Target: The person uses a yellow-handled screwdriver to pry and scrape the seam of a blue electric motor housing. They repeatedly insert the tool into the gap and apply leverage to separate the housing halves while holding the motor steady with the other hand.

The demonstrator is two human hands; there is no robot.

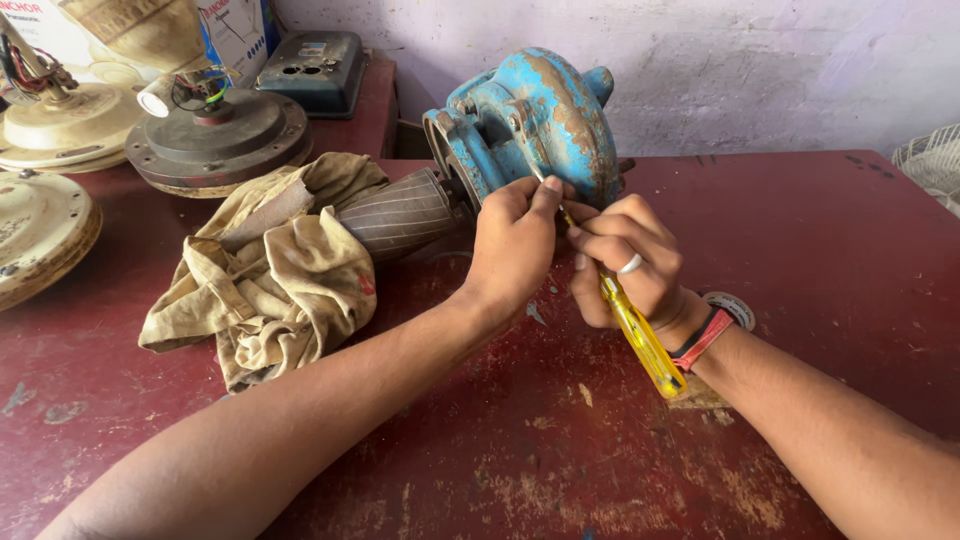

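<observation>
Both hands close in: right hand [630,265] grips yellow screwdriver [640,340], shaft angled up-left toward blue pump housing [530,125]; left hand [515,245] pinches the tip just above.

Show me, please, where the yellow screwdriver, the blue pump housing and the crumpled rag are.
yellow screwdriver [640,345]: head view, on its clear yellow handle.
blue pump housing [545,115]: head view, on its rusty rounded shell.
crumpled rag [290,275]: head view, on its folded middle.
</observation>
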